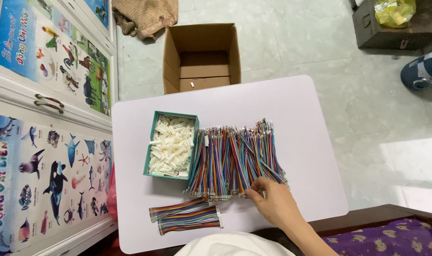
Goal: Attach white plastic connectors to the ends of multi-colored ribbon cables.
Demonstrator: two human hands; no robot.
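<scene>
One green tray [152, 142], one cardboard box [201, 57] and two finished wire bundles [185, 215] are seen with one hand [273, 201].

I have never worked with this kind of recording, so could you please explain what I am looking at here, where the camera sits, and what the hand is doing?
There is no machine: a person works with bare hands, and the single picture comes from a camera worn on the head, looking down. Only the right hand shows; the left is out of view. Its fingertips touch the near ends of a spread pile of multicoloured ribbon wires, though I cannot tell whether it grips any. These lie on a small white table. Left of the pile stands a teal box of white plastic connectors. Nearer the person lie two finished wire bundles, apart from the hand. On the tiled floor beyond the table stands an open cardboard box, almost empty.
</scene>
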